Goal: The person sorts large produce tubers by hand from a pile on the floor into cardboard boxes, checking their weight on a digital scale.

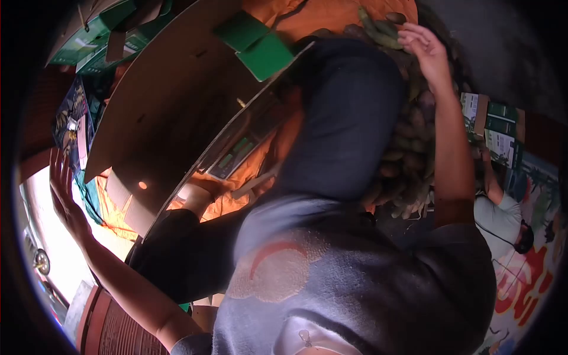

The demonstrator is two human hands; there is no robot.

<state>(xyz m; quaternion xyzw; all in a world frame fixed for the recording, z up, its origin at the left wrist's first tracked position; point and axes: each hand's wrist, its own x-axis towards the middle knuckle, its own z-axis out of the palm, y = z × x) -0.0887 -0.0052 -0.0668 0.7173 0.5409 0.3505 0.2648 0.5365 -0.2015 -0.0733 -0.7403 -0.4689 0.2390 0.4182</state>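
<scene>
Left hand (72,214) is up by the big cardboard box (154,100), fingers spread, empty. Right hand (431,60) curls loosely at a long green piece (384,40) on the produce pile (414,136); can't tell if it's pinching. Imo 4 fingers under its middle beats tip-pinching. Smooth tapered piece, lumpy pile, matte curved cardboard, crinkly orange sheet (331,15).

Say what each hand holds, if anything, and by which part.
The left hand holds nothing. The right hand is at one end of a long green vegetable; whether it grips that end cannot be told.
</scene>
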